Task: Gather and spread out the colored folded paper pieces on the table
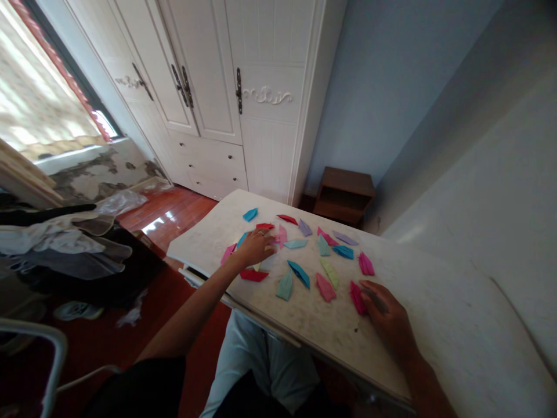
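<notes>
Several small folded paper pieces, pointed at the ends like little boats, lie spread over a white table (404, 267). Among them my left hand (256, 247) rests palm down, fingers stretched out, beside a pink folded paper (282, 234) and partly covering a blue one (242, 238). On the right, the fingertips and thumb of my right hand (387, 316) close on the edge of a magenta folded paper (358, 298). Another magenta folded paper (366, 263) lies just beyond that hand. Nearer me are a mint one (285, 285), a blue one (299, 274) and a coral one (325, 287).
Behind the table stands a white wardrobe (272, 139). A low brown cabinet (346, 186) sits by the wall at the back right. Clothes (65, 249) are heaped at the left, near a white metal tube frame (58, 348). My legs are under the table's front edge.
</notes>
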A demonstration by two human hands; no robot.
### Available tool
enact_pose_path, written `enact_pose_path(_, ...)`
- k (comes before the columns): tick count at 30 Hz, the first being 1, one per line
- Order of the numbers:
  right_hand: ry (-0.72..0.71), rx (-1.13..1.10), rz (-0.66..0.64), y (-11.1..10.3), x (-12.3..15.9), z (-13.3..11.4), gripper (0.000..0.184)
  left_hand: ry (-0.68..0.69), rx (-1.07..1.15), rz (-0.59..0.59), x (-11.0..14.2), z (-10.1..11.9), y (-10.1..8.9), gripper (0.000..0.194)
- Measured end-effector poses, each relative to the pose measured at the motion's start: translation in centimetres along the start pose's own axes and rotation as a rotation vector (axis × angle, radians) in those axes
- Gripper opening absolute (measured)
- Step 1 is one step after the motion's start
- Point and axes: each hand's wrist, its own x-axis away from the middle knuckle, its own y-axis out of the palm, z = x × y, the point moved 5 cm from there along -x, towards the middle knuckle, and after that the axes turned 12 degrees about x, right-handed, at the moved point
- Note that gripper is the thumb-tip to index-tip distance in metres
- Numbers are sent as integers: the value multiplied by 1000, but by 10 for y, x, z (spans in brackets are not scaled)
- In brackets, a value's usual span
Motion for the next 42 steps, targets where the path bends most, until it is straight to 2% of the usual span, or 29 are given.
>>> enact_pose_path(4,-64,21,4,4,0,-4,35,-39,-49,93,0,9,-6,42)
enact_pose_path(8,-108,37,2,6,1,-7,33,20,-23,221,10,14,-21,40)
enact_pose_path(11,-121,47,7,6,1,-8,33,11,20,235,29,1,-26,36)
enact_pose_path(14,-127,52,18,5,1,-10,32,-93,30,270,55,-22,-26,36)
enact_pose_path(17,-135,41,30,5,0,-12,32,-177,77,280,78,-41,-22,42)
enact_pose_path(20,-141,28,29,6,-1,-15,32,-203,102,280,90,-51,-17,49)
enact_pose_path(23,-138,24,14,7,0,-17,33,-213,71,277,91,-55,-14,55)
enact_pose_path(27,-113,20,10,6,-1,-15,35,-296,45,249,86,-61,-13,64)
enact_pose_path(31,-97,18,13,6,-2,-12,35,-346,11,196,82,-56,-15,72)
enact_pose_path(37,-68,20,11,5,-3,-12,35,-238,-21,144,86,-43,-15,56)
enact_pose_path(42,-43,-9,17,3,-3,-15,35,-194,-11,144,97,-54,-6,47)
